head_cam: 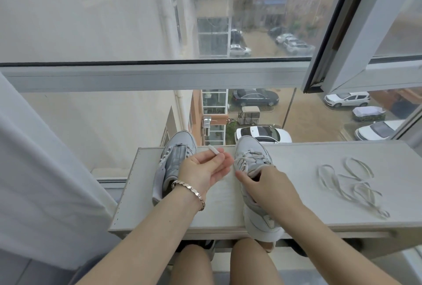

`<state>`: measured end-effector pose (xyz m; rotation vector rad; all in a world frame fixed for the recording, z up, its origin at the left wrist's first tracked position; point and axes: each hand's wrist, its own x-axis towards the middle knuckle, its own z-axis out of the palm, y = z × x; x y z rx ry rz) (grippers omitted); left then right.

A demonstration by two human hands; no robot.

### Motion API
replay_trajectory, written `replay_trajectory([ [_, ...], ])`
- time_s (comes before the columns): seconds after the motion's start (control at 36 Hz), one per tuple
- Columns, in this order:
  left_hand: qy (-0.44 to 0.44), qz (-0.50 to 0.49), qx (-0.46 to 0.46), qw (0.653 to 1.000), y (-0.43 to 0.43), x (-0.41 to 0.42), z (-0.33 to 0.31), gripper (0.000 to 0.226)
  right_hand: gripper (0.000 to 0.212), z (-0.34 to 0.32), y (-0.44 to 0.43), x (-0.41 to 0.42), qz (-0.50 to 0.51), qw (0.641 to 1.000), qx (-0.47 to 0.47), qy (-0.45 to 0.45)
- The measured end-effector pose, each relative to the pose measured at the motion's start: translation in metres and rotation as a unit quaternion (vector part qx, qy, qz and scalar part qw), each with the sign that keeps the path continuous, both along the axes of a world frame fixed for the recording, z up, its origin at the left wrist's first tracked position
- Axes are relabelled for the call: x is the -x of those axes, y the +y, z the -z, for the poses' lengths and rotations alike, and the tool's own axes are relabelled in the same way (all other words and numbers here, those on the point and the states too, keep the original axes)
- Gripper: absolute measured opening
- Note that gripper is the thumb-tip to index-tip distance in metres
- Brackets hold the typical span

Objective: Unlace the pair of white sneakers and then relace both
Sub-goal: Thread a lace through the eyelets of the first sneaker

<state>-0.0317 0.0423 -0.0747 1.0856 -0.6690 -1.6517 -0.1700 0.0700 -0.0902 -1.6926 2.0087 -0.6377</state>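
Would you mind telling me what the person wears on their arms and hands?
The left forearm and right forearm are bare, no sleeves in view. A metal bracelet of flat links, silvery with a rosy tint, circles the left wrist; the right wrist is bare. Neither the left hand nor the right hand wears a glove, and no ring shows.

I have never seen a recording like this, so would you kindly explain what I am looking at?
There is no machine here. A person wears a camera on the head, so the one picture looks down at their own bare arms. Two white sneakers stand on a white board by a window. The left sneaker has no lace, while the right sneaker is laced. A loose lace lies on the board to the right. The left hand pinches a lace end, apparently from the right sneaker. The right hand grips that sneaker's opening.
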Motion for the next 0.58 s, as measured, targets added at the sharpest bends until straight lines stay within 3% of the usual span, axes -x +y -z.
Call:
replay_trajectory([
  [0.11,-0.047,-0.01,-0.015,0.999,0.004,0.002,0.007,0.007,0.036,0.004,-0.001,0.0,0.094,0.995,0.023,-0.012],
  [0.31,-0.021,-0.039,-0.006,0.999,0.015,0.015,0.019,0.015,0.035,-0.004,0.004,0.021,0.025,0.995,-0.021,-0.09],
  [0.5,-0.076,-0.064,0.005,0.995,0.03,0.029,0.038,0.02,0.025,-0.002,0.011,0.034,0.016,0.986,-0.071,-0.151],
  [0.58,-0.09,-0.068,0.008,0.994,0.03,0.031,0.043,0.02,0.03,-0.002,0.012,0.033,0.03,0.986,-0.064,-0.153],
])
